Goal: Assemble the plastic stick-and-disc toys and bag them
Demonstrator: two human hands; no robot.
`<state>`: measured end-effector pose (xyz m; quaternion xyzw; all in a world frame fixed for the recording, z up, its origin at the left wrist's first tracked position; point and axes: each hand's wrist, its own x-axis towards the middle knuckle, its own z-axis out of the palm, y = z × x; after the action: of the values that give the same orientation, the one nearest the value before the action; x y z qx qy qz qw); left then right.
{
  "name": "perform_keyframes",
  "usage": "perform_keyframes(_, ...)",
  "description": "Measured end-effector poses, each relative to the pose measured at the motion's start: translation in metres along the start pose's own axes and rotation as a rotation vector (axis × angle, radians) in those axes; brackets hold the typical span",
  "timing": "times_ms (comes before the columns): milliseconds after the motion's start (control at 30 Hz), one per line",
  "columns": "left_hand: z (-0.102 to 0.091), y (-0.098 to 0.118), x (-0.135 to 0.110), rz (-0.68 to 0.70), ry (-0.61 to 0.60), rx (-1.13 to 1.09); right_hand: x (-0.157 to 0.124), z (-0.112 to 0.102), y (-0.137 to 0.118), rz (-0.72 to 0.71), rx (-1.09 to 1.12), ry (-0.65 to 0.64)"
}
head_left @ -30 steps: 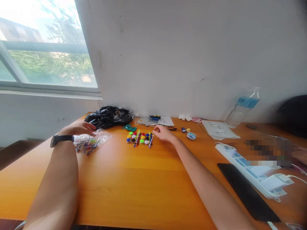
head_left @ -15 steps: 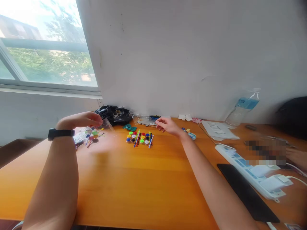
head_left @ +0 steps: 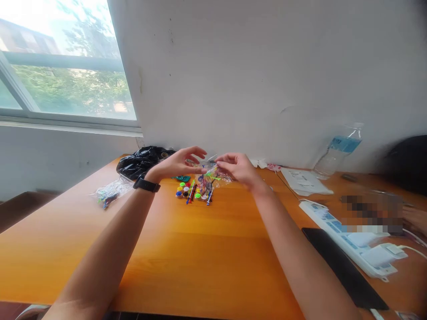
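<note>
Both hands are raised over the orange table point(head_left: 200, 249), holding a small clear plastic bag point(head_left: 209, 177) of coloured pieces between them. My left hand point(head_left: 178, 163), with a black watch on the wrist, pinches the bag's left side. My right hand point(head_left: 238, 168) pinches its right side. Below the bag, a set of small coloured caps and thin coloured sticks point(head_left: 193, 192) lies on the table. Another clear bag of coloured pieces point(head_left: 110, 194) lies to the left.
A black plastic bag point(head_left: 142, 162) sits by the wall. Papers point(head_left: 305, 181) and a water bottle point(head_left: 336, 151) stand at the back right. A white power strip point(head_left: 350, 238) and a black flat device point(head_left: 343, 266) lie at the right. Another person's hand point(head_left: 415, 218) shows at the right edge.
My left hand lifted a clear bag from the left and carried it to the middle; my right hand rose to take its other side. One bag stayed on the table at the left.
</note>
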<state>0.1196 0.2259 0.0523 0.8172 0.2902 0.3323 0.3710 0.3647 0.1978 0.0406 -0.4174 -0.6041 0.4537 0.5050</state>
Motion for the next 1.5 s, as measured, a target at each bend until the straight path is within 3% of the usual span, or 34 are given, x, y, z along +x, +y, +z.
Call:
perform_keyframes(133, 0.005, -0.012, 0.004, -0.116, 0.010, -0.319, -0.003, -0.019, -0.017, -0.030, 0.209, 0.066)
perform_keyframes(267, 0.016, -0.016, 0.015, -0.201, 0.018, -0.618, -0.004, -0.026, -0.019, -0.062, 0.253, 0.131)
perform_keyframes(367, 0.016, -0.019, 0.019, -0.216, 0.141, -0.649, -0.002, -0.033, -0.016, -0.056, 0.172, 0.149)
perform_keyframes(467, 0.009, -0.025, 0.017, -0.217, 0.186, -0.594, -0.003, -0.043, -0.016, -0.035, -0.094, 0.110)
perform_keyframes(567, 0.004, -0.029, 0.015, -0.237, 0.118, -0.507, -0.007, -0.054, -0.016, 0.012, -0.263, 0.008)
perform_keyframes(733, 0.009, -0.026, 0.012, -0.262, -0.038, -0.433, -0.009, -0.074, -0.001, 0.103, -0.235, -0.337)
perform_keyframes(833, 0.015, -0.020, 0.012, -0.285, -0.156, -0.367, -0.009, -0.079, 0.012, 0.190, -0.293, -0.435)
perform_keyframes(1000, 0.021, -0.016, 0.011, -0.296, -0.194, -0.213, -0.007, -0.076, 0.023, 0.231, -0.299, -0.528)
perform_keyframes(1133, 0.019, -0.012, 0.010, -0.297, -0.210, -0.134, -0.009, -0.074, 0.038, 0.197, -0.216, -0.454)
perform_keyframes(1267, 0.024, -0.008, 0.011, -0.297, -0.183, -0.128, -0.028, -0.071, 0.066, 0.141, -0.106, -0.166)
perform_keyframes(1367, 0.035, -0.006, 0.013, -0.291, -0.202, -0.121, -0.050, -0.062, 0.084, 0.233, 0.080, -0.010)
perform_keyframes(1500, 0.052, -0.004, 0.017, -0.284, -0.181, -0.073, -0.073, -0.047, 0.094, 0.325, 0.272, 0.058)
